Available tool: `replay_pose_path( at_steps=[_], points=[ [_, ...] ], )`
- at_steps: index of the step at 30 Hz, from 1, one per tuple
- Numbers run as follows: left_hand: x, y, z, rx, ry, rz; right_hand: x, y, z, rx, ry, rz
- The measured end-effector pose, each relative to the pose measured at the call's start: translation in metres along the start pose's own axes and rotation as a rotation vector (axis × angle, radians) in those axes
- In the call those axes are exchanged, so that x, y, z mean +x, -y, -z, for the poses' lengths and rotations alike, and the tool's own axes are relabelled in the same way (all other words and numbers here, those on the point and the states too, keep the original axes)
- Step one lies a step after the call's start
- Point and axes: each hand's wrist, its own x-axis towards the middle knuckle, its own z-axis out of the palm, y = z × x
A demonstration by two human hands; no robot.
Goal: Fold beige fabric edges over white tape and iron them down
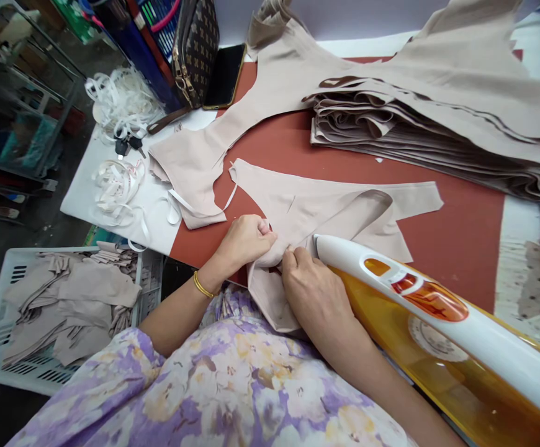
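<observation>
A beige fabric piece (298, 198) lies on the reddish-brown board (460, 248), its near part hanging over the front edge. My left hand (250, 239) is closed, pinching the fabric close to that edge. Just to its right, my right hand (314, 282) has its fingers pressed together on the same piece, which is folded between the two hands. A white and orange iron (419, 298) stands right beside my right hand, its tip near my knuckles. A second beige piece (195, 161) with a thin white tape is at the upper left of my hands.
Layered beige fabric (391, 124) is stacked at the back right. White tapes (123, 102), keys (129, 146), a phone (225, 76) and a patterned bag (198, 46) lie at the back left. A white basket (0, 316) of fabric pieces stands low at the left.
</observation>
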Motion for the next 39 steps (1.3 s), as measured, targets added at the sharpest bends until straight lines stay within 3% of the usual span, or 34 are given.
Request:
replay_pose_path(
  at_steps=[11,15,17,19,21,23,26,29,33,36,39],
  points=[
    [0.001,-0.003,-0.001,0.095,-0.028,0.008,0.009,0.006,0.006,0.023,0.067,-0.066],
    [-0.004,-0.006,-0.001,0.17,-0.058,-0.03,-0.005,0.0,0.001,0.018,0.036,-0.043],
    [-0.008,-0.007,-0.002,0.189,-0.079,-0.056,-0.025,-0.011,0.002,0.001,-0.09,0.043],
    [-0.013,-0.008,-0.003,0.204,-0.104,-0.063,-0.052,-0.026,0.009,-0.053,-0.328,0.134],
    [-0.019,-0.01,-0.003,0.214,-0.127,-0.064,-0.078,-0.045,0.02,-0.17,-0.518,0.104],
    [-0.023,-0.01,-0.002,0.212,-0.134,-0.074,-0.097,-0.064,0.027,-0.319,-0.562,-0.01],
    [-0.028,-0.007,0.002,0.198,-0.157,-0.128,-0.104,-0.092,0.024,-0.398,-0.47,-0.052],
    [-0.03,0.002,0.013,0.162,-0.298,-0.253,-0.097,-0.113,0.012,-0.289,-0.309,-0.006],
    [-0.027,0.012,0.031,0.113,-0.429,-0.424,-0.088,-0.112,0.02,-0.22,-0.173,0.001],
    [-0.022,0.01,0.038,0.099,-0.356,-0.566,-0.079,-0.089,0.045,-0.253,-0.082,0.016],
    [-0.017,0.001,0.036,0.119,-0.188,-0.734,-0.063,-0.066,0.065,-0.296,0.005,0.032]
  ],
)
